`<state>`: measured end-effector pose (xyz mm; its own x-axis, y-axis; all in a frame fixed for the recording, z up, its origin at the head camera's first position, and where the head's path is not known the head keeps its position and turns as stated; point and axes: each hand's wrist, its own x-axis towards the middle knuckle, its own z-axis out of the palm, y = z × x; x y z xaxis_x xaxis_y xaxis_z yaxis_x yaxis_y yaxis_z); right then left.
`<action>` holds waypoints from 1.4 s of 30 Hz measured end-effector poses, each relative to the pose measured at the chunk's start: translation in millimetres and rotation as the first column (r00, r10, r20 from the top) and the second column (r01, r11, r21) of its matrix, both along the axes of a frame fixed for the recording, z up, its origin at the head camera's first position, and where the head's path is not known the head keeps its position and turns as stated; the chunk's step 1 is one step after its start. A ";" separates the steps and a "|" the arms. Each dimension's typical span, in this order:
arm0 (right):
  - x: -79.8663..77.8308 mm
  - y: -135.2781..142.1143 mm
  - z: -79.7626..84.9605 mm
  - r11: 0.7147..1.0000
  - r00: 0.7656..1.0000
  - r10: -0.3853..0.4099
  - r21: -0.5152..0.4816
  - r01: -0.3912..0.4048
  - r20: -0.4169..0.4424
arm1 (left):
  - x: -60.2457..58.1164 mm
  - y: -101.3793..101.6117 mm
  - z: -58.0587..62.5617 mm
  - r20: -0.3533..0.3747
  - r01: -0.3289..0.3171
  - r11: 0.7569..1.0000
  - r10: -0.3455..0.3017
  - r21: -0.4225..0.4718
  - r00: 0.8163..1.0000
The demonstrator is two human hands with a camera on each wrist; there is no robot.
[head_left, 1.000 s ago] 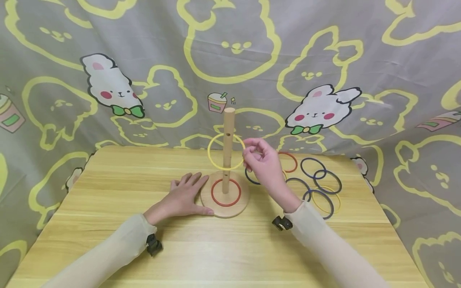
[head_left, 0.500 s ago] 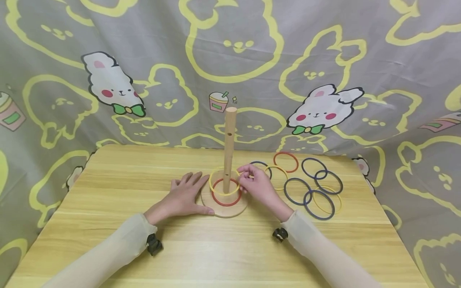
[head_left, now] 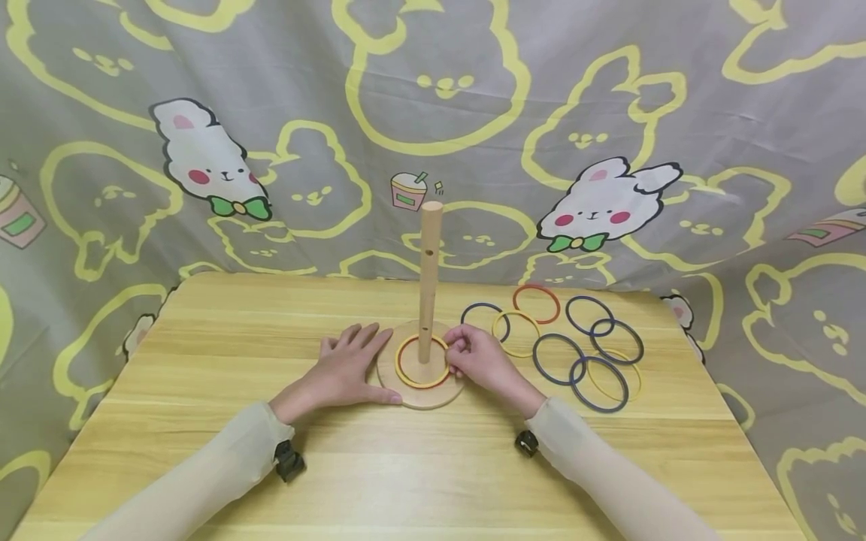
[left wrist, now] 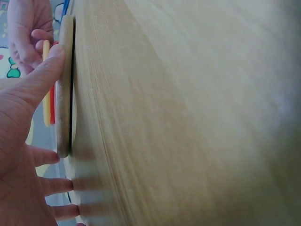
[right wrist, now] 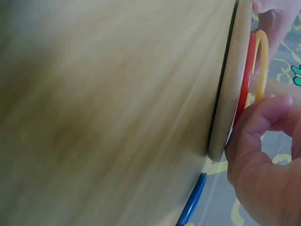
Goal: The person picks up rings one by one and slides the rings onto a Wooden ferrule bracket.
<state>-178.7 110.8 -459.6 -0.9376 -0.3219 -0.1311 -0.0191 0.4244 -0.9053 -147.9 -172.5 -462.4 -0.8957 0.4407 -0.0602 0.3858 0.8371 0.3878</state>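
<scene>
Listing one thin yellow ring [right wrist: 265, 63], low round the upright wooden peg [head_left: 428, 285], just above or upon a red ring [right wrist: 247, 75] lying on the round wooden base [head_left: 433, 400]; full contact between the two rings not certain. Handling, as judged: light, probably smooth plastic, fairly stiff with a little flex, hard to break, apt to tilt or slip when held at a single point. Best hold: the outer band, on the side away from the peg, clear of the red ring. Right hand [head_left: 485, 361]: thumb and forefinger pinching the yellow ring at its right side. Left hand [head_left: 348, 370]: fingers spread by the base's left rim, thumb touching its near edge. Also on the worktop [head_left: 379, 481], at right: loose blue rings [head_left: 601, 410], two spare yellow rings [head_left: 517, 355], another red band [head_left: 558, 308]; some overlapping.
</scene>
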 end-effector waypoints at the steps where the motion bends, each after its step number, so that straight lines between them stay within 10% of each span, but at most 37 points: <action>1: -0.1 -0.2 0.2 1.000 1.000 0.000 0.006 0.000 -0.006 | 0.1 0.0 0.3 0.000 -0.001 1.000 0.001 0.000 1.000; 21: 4.4 62.7 7.0 0.988 0.984 -0.091 0.108 0.109 -0.154 | 0.9 -0.1 -1.7 -0.005 0.004 1.000 -0.004 0.017 1.000; 34: 22.5 129.6 12.2 0.895 0.946 -0.117 0.381 0.233 -0.302 | 0.0 0.6 -3.5 -0.001 -0.004 1.000 0.004 0.001 1.000; 42: 27.4 137.1 7.7 0.850 0.964 -0.029 0.501 0.163 -0.264 | -0.7 0.5 -4.0 0.005 -0.008 1.000 0.008 -0.010 1.000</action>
